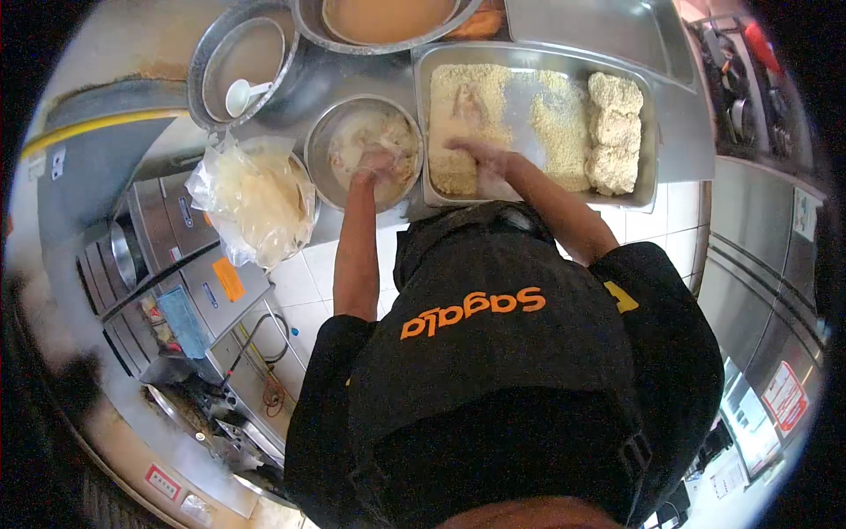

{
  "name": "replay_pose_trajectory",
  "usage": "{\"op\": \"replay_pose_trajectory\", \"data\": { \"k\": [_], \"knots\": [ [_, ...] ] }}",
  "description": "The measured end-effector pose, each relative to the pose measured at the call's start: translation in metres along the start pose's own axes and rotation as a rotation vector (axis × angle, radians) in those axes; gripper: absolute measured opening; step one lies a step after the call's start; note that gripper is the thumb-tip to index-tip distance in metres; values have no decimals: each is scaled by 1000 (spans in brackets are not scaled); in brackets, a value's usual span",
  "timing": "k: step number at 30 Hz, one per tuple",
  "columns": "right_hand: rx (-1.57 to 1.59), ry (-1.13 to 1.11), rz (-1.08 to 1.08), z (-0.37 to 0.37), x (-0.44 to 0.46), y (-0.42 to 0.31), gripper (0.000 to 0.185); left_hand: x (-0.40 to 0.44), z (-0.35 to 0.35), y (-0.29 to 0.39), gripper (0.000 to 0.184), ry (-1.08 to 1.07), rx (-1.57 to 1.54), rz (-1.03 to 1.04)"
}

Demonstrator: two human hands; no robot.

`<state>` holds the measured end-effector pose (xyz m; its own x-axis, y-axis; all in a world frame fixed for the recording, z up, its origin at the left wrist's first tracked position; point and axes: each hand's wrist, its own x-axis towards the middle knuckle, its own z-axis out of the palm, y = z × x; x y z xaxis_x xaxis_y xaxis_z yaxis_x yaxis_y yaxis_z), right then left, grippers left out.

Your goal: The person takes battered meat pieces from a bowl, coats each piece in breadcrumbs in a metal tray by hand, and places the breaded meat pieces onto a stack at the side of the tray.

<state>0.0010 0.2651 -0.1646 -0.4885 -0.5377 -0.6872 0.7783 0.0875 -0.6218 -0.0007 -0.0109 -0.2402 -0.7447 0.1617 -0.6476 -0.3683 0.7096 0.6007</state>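
Note:
My left hand reaches into a round metal bowl of pale, wet batter with lumpy pieces in it. Its fingers are partly sunk in the mixture, so any grip is hidden. My right hand is low over a rectangular metal tray, with fingers stretched to the left and nothing visible in them. Pale yellow crumbs cover much of the tray. A partly coated piece lies in the crumbs just beyond my right hand. Several crumb-coated pieces are lined up along the tray's right side.
Left of the bowl sits a clear plastic bag with pale contents. Behind it, a metal basin holds cloudy liquid and a white ladle. A larger basin of brownish liquid and another metal tray stand farther back.

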Motion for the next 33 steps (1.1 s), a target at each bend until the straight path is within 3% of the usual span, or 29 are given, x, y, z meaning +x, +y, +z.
{"op": "replay_pose_trajectory", "data": {
  "k": [3, 5, 7, 8, 9, 11, 12, 16, 18, 21, 23, 25, 28, 31, 33],
  "knots": [
    [417, 45, 126, -5, -14, -32, 48, -21, -10, 17, 29, 67, 89, 91],
    [-11, 153, -126, -19, -31, -50, 41, -12, -6, -8, 19, 278, 115, 381],
    [-510, 267, -358, -57, -27, -52, 36, -8, -5, -23, 14, 350, 452, 523],
    [-794, 328, -464, -87, -5, -48, 34, -23, -15, -11, 14, 306, 777, 511],
    [-744, 414, -526, -106, 19, -37, 35, -32, -20, -4, 14, 252, 1100, 488],
    [-640, 588, -648, -133, 59, -21, 37, -20, -19, -29, 15, 242, 1071, 411],
    [-772, 598, -608, -132, 68, -27, 38, -16, -18, -38, 16, 235, 1057, 373],
    [-1085, 648, -412, -73, 110, -48, 45, -71, -31, 12, 17, 581, 771, 332],
    [-1238, 691, -399, -56, 110, -40, 45, -66, -27, 1, 19, 586, 741, 300],
    [-1554, 785, -602, -28, 81, -15, 42, -59, -21, -6, 21, 570, 743, 203],
    [-1665, 884, -830, 1, 34, -30, 39, -65, -16, 2, 20, 672, 315, 376],
    [-1610, 872, -788, -5, 42, -23, 39, -73, -21, 19, 24, 634, 125, 329],
    [-1532, 771, -578, 1, 42, -19, 39, -91, -15, 34, 28, 449, 360, 127],
    [-1411, 881, -489, -18, 55, -32, 39, -79, -10, 26, 15, 506, 684, 294],
    [-1389, 1050, -568, -33, 69, -22, 40, -78, -7, 24, 16, 503, 603, 327]
  ]
}}
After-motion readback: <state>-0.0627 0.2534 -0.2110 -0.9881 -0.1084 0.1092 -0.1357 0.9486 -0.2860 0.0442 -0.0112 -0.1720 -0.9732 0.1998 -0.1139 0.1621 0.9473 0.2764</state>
